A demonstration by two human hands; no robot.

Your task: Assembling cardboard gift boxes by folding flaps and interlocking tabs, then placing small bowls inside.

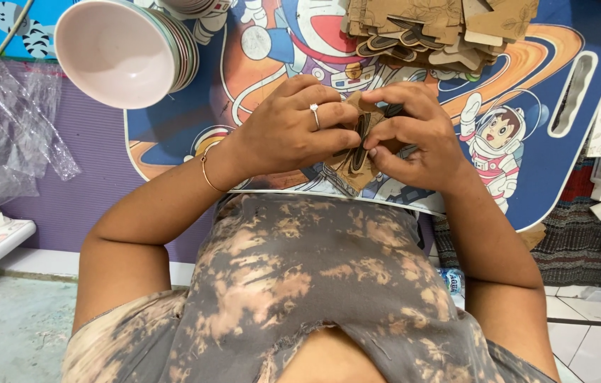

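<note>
Grasping one brown cardboard piece (357, 152), both hands' fingers (336, 113) pinch it near stacked bowls (127, 50).

Sitting low over a purple ribbed mat (95, 167): a small bench (563, 152) with a blue top printed with cartoon astronaut figures and an orange ring, a slot handle cut near one edge. Resting on it: a stack of pale bowls (127, 50) tipped on its side at one end, and a loose pile of brown cardboard cut-outs (442, 28) at the far edge. Lying on the mat beside the bench: crumpled clear plastic wrap (6, 128).
</note>
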